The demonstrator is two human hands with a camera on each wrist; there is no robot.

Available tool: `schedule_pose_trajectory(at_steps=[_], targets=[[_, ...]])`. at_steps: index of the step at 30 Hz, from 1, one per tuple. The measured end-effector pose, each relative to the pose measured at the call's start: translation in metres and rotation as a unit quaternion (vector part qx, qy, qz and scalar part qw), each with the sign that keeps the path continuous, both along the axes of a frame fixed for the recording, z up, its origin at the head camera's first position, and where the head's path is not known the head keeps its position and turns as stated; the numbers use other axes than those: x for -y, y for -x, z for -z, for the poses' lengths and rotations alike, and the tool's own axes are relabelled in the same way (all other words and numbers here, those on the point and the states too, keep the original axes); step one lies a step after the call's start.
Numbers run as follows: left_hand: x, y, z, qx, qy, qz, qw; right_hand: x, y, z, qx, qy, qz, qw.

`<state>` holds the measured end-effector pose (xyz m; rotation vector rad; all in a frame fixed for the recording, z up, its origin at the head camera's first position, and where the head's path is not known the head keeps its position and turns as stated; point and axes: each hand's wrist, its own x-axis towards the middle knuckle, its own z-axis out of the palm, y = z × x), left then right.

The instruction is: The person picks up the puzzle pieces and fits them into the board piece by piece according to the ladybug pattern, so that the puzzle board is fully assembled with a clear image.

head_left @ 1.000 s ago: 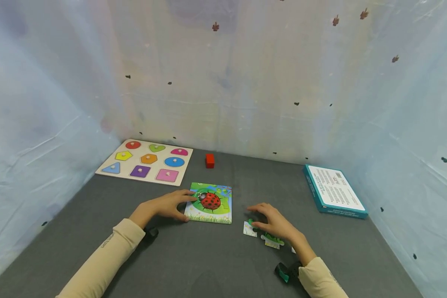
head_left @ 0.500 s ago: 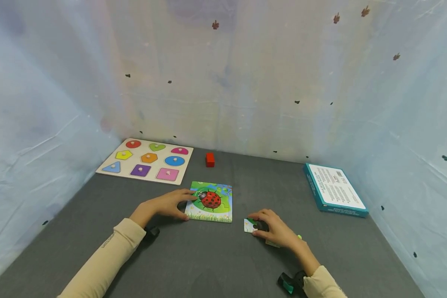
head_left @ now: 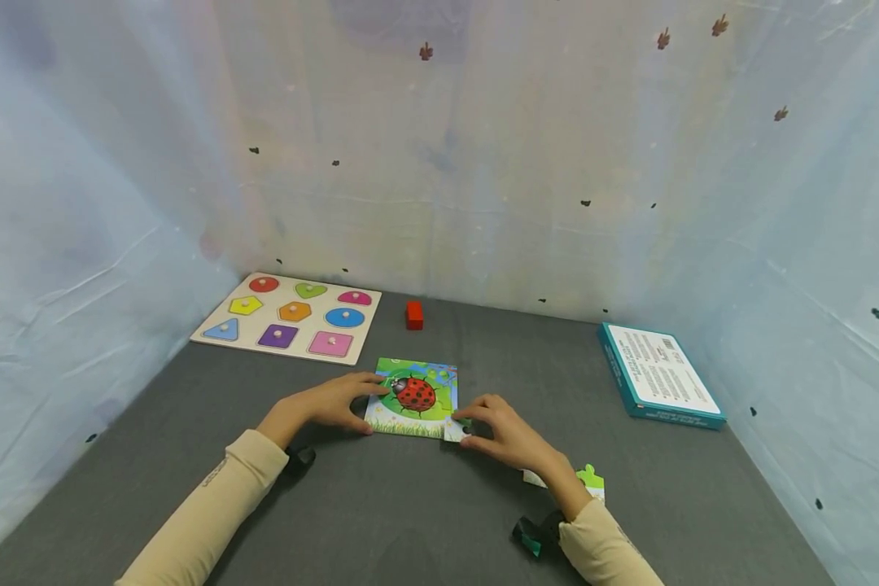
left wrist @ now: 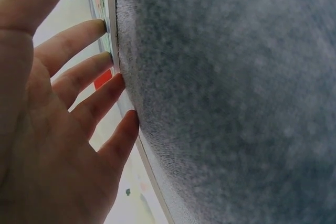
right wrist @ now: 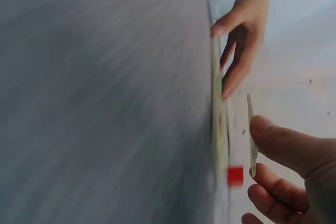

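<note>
Head view high, forward-down; wrist views close; left fingers [left wrist: 71, 42] in all 3.

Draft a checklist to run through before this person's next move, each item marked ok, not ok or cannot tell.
1. Left hand touching the square, ladybird-printed puzzle board: ok, at its left side.
2. Right hand gripping the white-and-green flat jigsaw piece: ok, pinched between thumb and finger.
3. Piece lifted clear of the board: ok, a gap shows in the right wrist view.
4. Matching slot beneath the piece: cannot tell, the piece hides that corner.
5. Lime-green-and-white loose jigsaw piece fully visible: not ok, the right forearm partly covers it.
6. Red rectangular block away from both hands: ok.
</note>
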<state>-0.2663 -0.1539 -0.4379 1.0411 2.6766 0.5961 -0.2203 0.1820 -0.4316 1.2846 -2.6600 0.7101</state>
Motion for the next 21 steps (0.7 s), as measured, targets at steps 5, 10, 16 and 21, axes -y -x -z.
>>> schedule_pose_trajectory(at_steps=[5,10,16,21], targets=[[0.001,0.000,0.001,-0.010,-0.001,0.001,1.0000,0.037,0.012,-0.003,0.006,0.007,-0.024,0.9997],[0.001,0.001,0.004,-0.011,-0.003,0.003,0.9999,0.062,0.022,0.001,0.010,0.007,-0.036,0.9993],[0.000,0.000,0.003,-0.006,-0.008,-0.003,1.0000,0.082,0.029,0.007,0.004,0.011,-0.051,0.9987],[0.000,-0.001,0.001,-0.005,-0.011,-0.003,0.9999,0.093,0.034,0.012,-0.013,0.011,-0.044,0.9989]])
